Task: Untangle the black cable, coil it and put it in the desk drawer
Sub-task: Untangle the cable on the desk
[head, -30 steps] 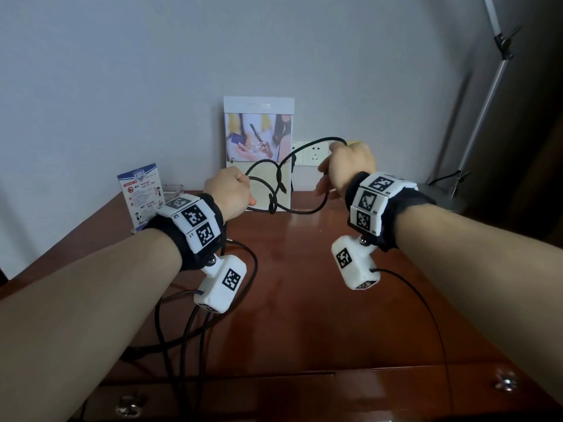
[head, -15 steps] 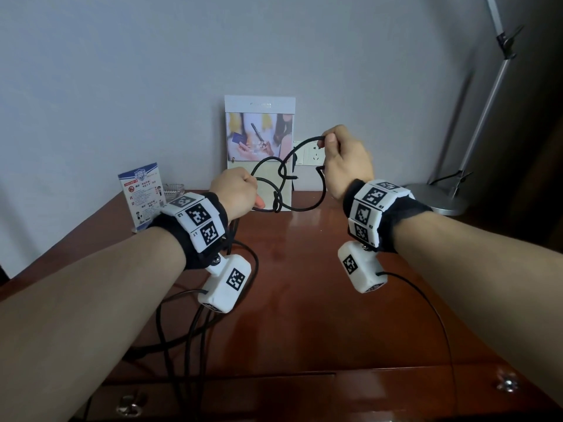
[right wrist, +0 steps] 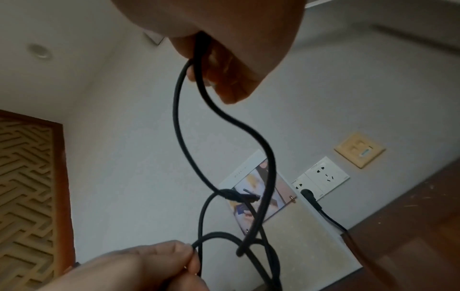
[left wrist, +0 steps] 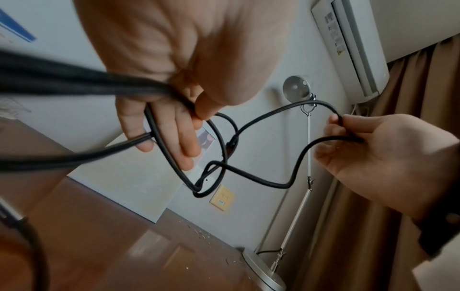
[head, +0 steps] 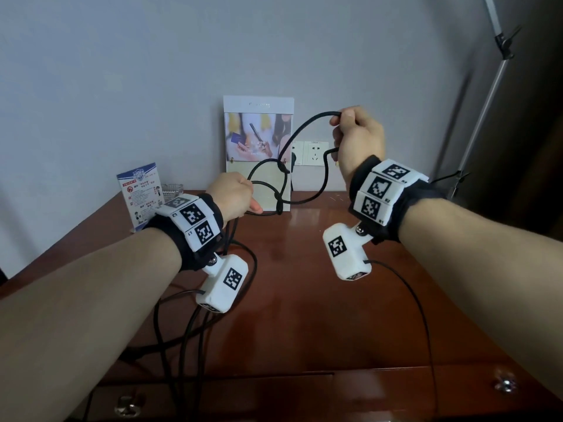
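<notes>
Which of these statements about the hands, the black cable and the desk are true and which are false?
1. Both hands hold the black cable above the desk. True: the left hand and the right hand each grip it.
2. The right hand is lower than the left hand. False: the right hand is raised higher.
3. The cable between the hands is straight and free of tangles. False: it crosses itself in loops with knots.
4. A drawer at the desk front is pulled open. False: the drawer fronts look closed.
5. A floor lamp stands to the right of the desk. True.
</notes>
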